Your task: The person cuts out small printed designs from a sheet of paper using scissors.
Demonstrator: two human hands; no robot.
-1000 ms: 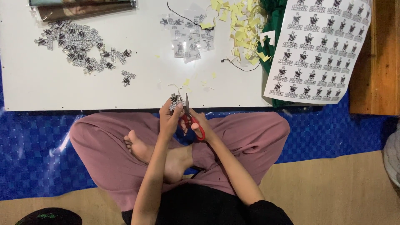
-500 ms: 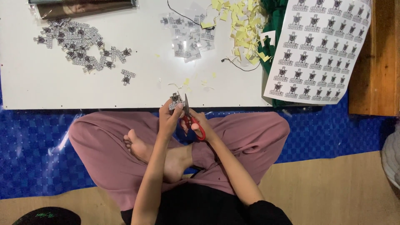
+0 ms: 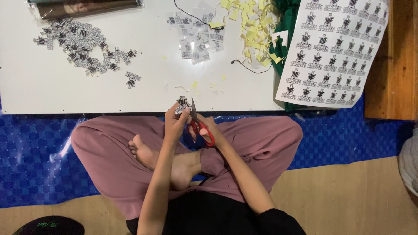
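I sit cross-legged at the near edge of a low white table (image 3: 143, 93). My left hand (image 3: 175, 123) pinches a small black-and-white sticker cut-out (image 3: 182, 105) between thumb and fingers. My right hand (image 3: 208, 127) grips red-handled scissors (image 3: 198, 123), their blades pointing up beside the cut-out. Both hands hover over my lap, just in front of the table edge.
A pile of finished cut-outs (image 3: 80, 45) lies at the table's far left, and clear-backed pieces (image 3: 194, 41) and yellow paper scraps (image 3: 252, 30) near the middle. A printed sticker sheet (image 3: 333, 50) overhangs the right end. A blue mat (image 3: 348, 139) covers the floor; wooden furniture (image 3: 398, 61) stands right.
The hands have barely moved; the cut-out has turned slightly in my left hand while the scissors stay beside it.
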